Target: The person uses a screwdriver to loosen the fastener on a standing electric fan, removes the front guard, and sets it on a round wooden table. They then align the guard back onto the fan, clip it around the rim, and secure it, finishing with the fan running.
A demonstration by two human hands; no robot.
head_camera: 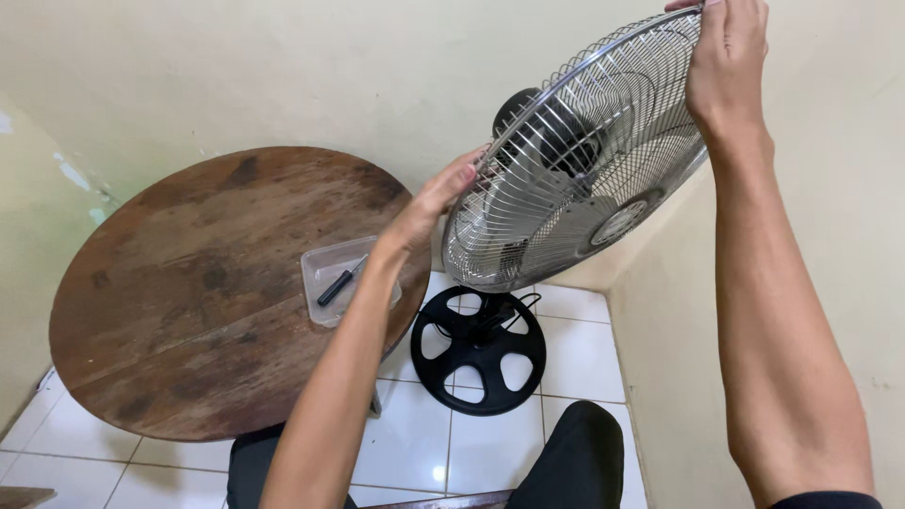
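Observation:
A standing fan fills the upper right, its chrome wire front grille (pixel 566 179) tilted toward me, with a black motor housing (pixel 528 113) behind it. My left hand (pixel 436 200) touches the grille's left rim with fingers stretched along the wire ring. My right hand (pixel 726 61) grips the grille's top right rim. The fan's round black base (pixel 479 351) with several cut-outs stands on the white tiled floor below.
A round worn wooden table (pixel 189 292) stands at the left. On its right edge sits a clear plastic tray (pixel 325 273) holding a small screwdriver (pixel 341 281) with a black handle. Cream walls close the corner behind and to the right. My dark-trousered knees (pixel 575 462) show at the bottom.

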